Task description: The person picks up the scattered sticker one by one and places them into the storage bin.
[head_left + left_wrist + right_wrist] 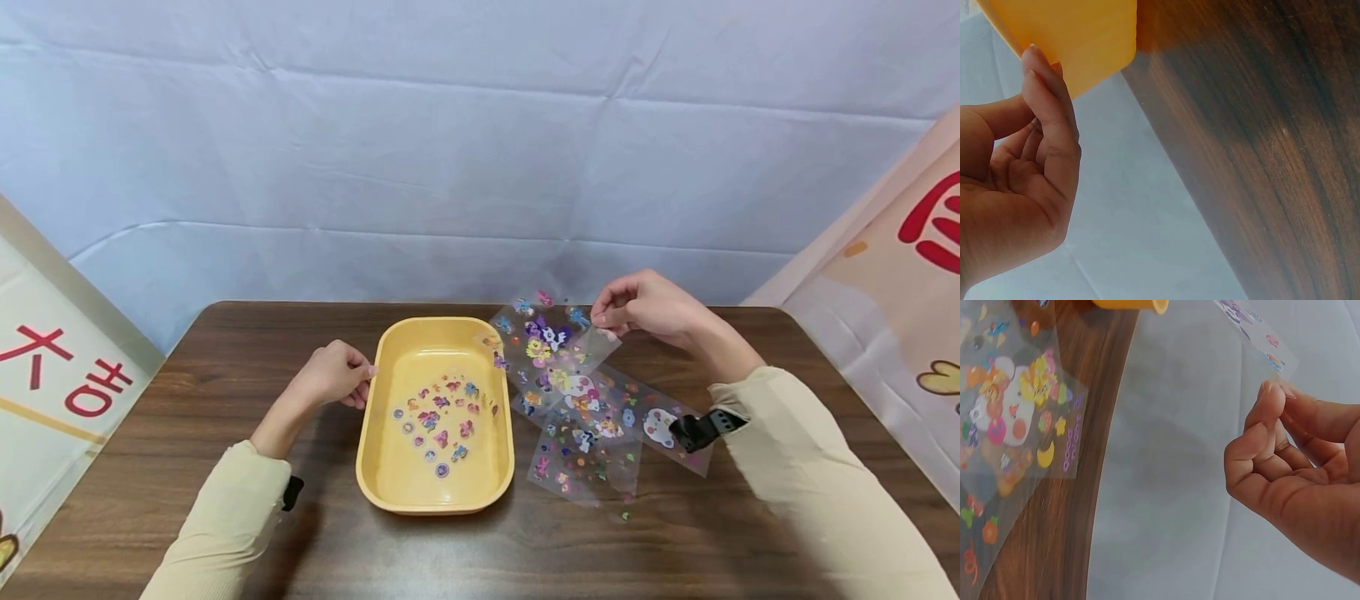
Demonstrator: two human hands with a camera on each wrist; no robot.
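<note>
Pinching transparent sheet [1252,326], printed purple, pink, blue

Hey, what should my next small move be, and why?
Probably ease your right hand left, bringing the pinched clear sticker sheet over the yellow tray: it hangs mostly right of the tray, your left hand is on the rim, and other stickers already show inside.
</note>
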